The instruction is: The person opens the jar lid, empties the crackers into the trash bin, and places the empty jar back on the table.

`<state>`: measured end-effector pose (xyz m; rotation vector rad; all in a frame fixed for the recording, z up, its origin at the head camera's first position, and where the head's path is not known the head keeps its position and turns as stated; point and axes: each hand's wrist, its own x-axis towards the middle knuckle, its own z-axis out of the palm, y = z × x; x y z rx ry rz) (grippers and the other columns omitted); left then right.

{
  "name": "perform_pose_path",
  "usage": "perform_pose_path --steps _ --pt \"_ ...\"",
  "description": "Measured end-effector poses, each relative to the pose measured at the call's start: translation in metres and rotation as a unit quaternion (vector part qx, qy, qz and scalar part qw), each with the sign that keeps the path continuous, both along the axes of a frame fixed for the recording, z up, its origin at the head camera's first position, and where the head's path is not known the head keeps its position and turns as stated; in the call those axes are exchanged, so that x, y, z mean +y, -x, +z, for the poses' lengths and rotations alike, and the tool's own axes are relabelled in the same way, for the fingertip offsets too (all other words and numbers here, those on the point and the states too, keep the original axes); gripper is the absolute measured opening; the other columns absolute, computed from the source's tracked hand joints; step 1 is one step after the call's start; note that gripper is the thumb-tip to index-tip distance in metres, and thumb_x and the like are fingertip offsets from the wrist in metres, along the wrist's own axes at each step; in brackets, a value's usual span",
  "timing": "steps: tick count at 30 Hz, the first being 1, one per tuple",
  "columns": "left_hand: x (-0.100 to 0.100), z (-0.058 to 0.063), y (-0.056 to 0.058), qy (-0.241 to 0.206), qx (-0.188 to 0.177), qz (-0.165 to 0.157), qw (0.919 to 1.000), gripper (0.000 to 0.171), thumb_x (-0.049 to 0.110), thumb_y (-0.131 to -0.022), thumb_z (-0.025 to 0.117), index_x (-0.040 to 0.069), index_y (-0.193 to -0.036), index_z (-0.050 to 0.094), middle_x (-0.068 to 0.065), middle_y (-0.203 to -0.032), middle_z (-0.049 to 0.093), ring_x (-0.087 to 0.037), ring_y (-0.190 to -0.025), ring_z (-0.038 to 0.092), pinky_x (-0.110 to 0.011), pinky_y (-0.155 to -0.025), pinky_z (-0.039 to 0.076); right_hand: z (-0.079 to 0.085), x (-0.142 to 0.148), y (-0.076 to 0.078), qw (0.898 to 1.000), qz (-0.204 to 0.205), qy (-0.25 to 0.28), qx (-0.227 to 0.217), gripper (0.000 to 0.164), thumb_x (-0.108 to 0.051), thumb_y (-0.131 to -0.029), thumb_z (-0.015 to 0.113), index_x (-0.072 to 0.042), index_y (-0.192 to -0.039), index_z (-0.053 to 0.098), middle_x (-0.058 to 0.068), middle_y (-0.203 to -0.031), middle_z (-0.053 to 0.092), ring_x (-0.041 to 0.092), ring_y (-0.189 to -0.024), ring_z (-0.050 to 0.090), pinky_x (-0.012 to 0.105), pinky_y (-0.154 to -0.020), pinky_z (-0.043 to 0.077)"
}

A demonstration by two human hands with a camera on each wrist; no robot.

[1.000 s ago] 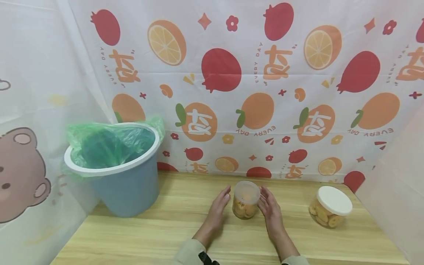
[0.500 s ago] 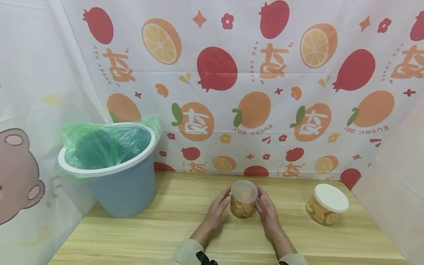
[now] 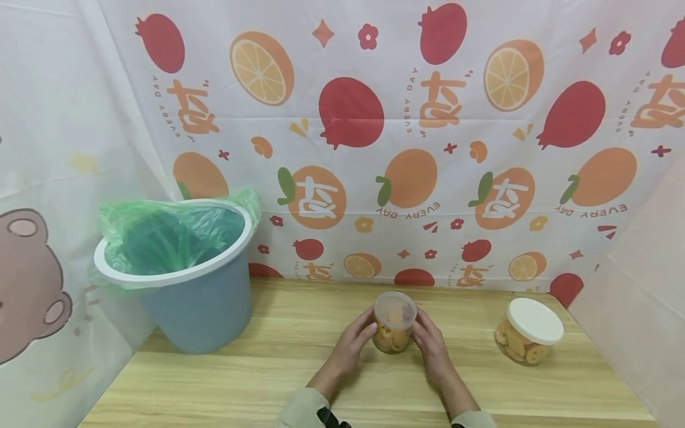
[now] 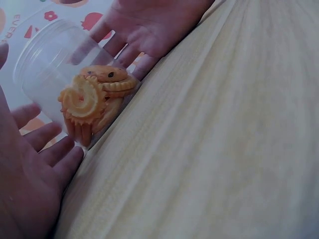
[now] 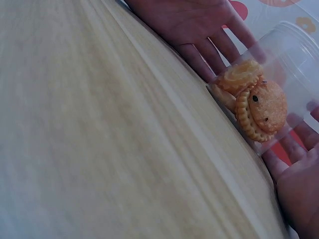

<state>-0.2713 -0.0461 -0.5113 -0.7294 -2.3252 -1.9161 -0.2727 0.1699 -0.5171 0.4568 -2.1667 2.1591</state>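
In the head view, we see the left hand (image 3: 348, 348) and right hand (image 3: 432, 348) on either side of the clear jar (image 3: 395, 307), which stands upright on the wooden table (image 3: 278, 374) with cookies (image 3: 392, 337) in its lower part. A second ago we saw a gap between the left fingers and the jar; now the left thumb meets its side, and the right fingers lie against the other. The jar sits in the same spot between the hands. The white-lidded jar (image 3: 530, 327) is well off on the person's right, and the blue bin (image 3: 200, 321) with its green bag (image 3: 171, 232) on the left; we see neither displaced on the table.

From the left wrist, we see the left fingers spread a little and nearly straight, tips at the jar's wall; the right fingers reach along its far side.

From the right wrist, we find the right fingers likewise extended and slightly apart beside the jar, rather than clamped round it.
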Motion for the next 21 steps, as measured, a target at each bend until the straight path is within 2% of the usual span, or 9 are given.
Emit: perform_pose_path --steps 2,5,9,15,21 --pt "0.000 0.001 -0.001 -0.002 -0.003 -0.003 1.0000 0.056 0.024 -0.108 0.039 -0.003 -0.156 0.031 -0.024 -0.159 0.038 -0.044 -0.149 0.035 -0.056 -0.122 0.029 0.000 -0.001 0.000 1.000 -0.006 -0.020 0.002 0.056 -0.016 -0.104 0.049 -0.004 -0.156 0.034 0.022 -0.161 0.036 0.023 -0.147 0.040 0.015 -0.108 0.040" --pt "0.000 0.001 -0.002 -0.006 -0.009 -0.001 0.9999 0.055 0.024 -0.108 0.040 -0.002 -0.156 0.032 -0.024 -0.158 0.040 -0.042 -0.148 0.037 -0.052 -0.122 0.032 -0.001 -0.003 0.000 0.999 -0.019 -0.049 -0.001 0.069 -0.011 -0.096 0.066 -0.008 -0.157 0.033 0.020 -0.161 0.038 0.038 -0.149 0.037 0.029 -0.117 0.039" --pt "0.000 0.000 -0.001 -0.008 -0.016 0.004 0.9998 0.054 0.024 -0.108 0.041 -0.001 -0.155 0.034 -0.023 -0.156 0.043 -0.041 -0.146 0.041 -0.043 -0.121 0.036 -0.002 -0.008 0.000 0.997 -0.045 -0.068 -0.012 0.081 -0.013 -0.087 0.079 -0.011 -0.155 0.035 0.017 -0.160 0.040 0.038 -0.149 0.037 0.048 -0.120 0.034" --pt "0.000 0.000 0.000 -0.022 -0.021 0.006 0.9995 0.052 0.022 -0.108 0.041 -0.001 -0.154 0.036 -0.025 -0.153 0.047 -0.041 -0.143 0.044 -0.038 -0.117 0.038 -0.002 -0.017 0.000 0.994 -0.072 -0.080 -0.013 0.084 -0.015 -0.082 0.084 -0.013 -0.152 0.039 0.015 -0.156 0.046 0.036 -0.146 0.043 0.052 -0.119 0.035" --pt "0.000 0.001 -0.001 -0.029 -0.018 0.011 0.9994 0.051 0.021 -0.107 0.041 -0.001 -0.153 0.038 -0.026 -0.151 0.048 -0.041 -0.141 0.046 -0.034 -0.115 0.039 -0.002 -0.022 -0.003 0.988 -0.087 -0.127 -0.005 0.092 -0.026 -0.080 0.087 -0.015 -0.155 0.034 0.017 -0.154 0.046 0.044 -0.139 0.048 0.060 -0.115 0.039"
